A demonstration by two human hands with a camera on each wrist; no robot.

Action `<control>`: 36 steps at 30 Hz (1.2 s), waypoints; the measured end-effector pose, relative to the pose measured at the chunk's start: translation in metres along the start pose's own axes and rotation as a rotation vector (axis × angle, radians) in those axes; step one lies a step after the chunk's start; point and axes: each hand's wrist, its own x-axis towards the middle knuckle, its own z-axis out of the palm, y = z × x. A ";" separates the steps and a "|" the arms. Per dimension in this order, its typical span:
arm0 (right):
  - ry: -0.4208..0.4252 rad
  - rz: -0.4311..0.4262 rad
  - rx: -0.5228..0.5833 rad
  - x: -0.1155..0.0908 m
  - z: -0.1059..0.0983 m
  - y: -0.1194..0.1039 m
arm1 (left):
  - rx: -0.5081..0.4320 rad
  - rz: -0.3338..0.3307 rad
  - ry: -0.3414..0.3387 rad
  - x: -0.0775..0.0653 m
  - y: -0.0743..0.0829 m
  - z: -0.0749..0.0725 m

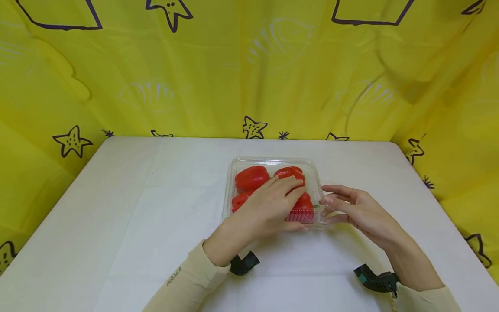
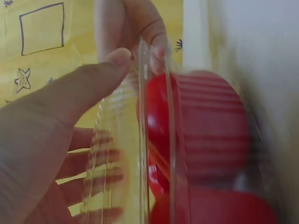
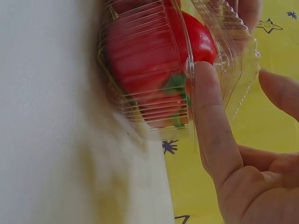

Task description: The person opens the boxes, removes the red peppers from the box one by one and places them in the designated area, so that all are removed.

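Note:
A clear plastic clamshell box stands on the table with several red bell peppers inside. Its transparent lid lies over the peppers, its rim close to the base's rim. My left hand reaches across the lid from the front, fingers extended over the top and thumb low at the front side. At the right side, my right hand has its fingertips right at the rim near the corner. In the right wrist view, one straight finger touches the rim beside a pepper's green stem.
The white table extends around the box. A yellow curtain with starfish and fish drawings hangs behind and at both sides. Black wrist devices sit at both cuffs.

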 end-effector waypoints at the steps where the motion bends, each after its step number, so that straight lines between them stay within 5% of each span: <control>1: 0.007 0.004 -0.008 0.000 0.000 0.000 | -0.003 -0.003 -0.001 -0.002 -0.002 0.000; 8: 0.091 0.066 -0.084 -0.003 0.004 -0.003 | -0.054 -0.036 -0.007 -0.023 -0.019 0.000; 18: 0.113 0.039 -0.098 -0.004 0.007 -0.003 | -0.136 -0.108 0.139 -0.059 -0.044 0.007; 23: 0.116 0.032 -0.105 -0.002 0.008 -0.004 | -0.185 -0.196 0.139 -0.072 -0.050 0.012; 30: 0.112 0.041 -0.105 0.001 0.012 -0.005 | -0.349 -0.390 0.150 -0.089 -0.057 0.023; 36: 0.122 0.055 -0.116 0.001 0.012 -0.005 | -0.535 -0.440 0.154 -0.093 -0.058 0.030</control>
